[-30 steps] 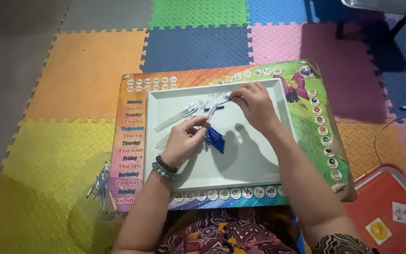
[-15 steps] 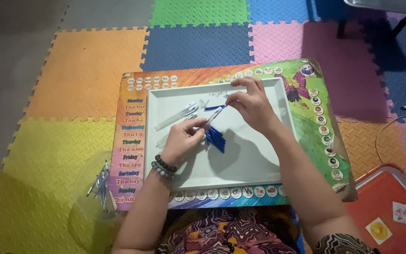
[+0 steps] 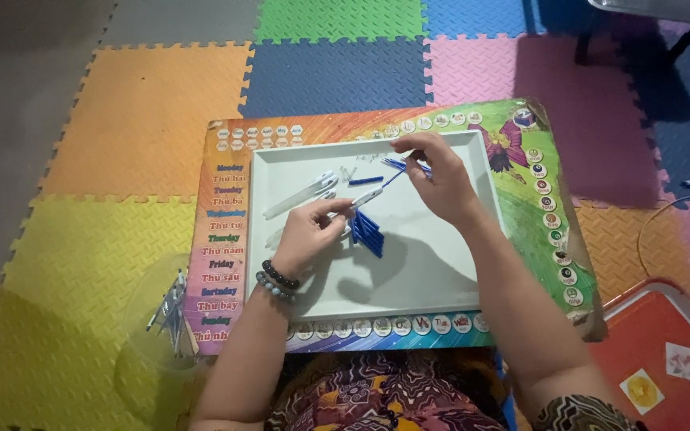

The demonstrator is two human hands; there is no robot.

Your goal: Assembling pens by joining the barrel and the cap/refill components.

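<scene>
This looks like a home play area or a child's room. The floor [image 3: 145, 120] is covered in interlocking foam mats in orange, yellow, green, blue and pink. A colourful children's learning board [image 3: 541, 207], printed with a butterfly and rows of round picture badges, lies on the mats, and the person sits on the floor behind it.

left hand [image 3: 307, 233]: grips pen barrel [image 3: 363, 198] | right hand [image 3: 438, 177]: pinches blue refills [image 3: 397, 165] | white tray [image 3: 441, 275]
</scene>
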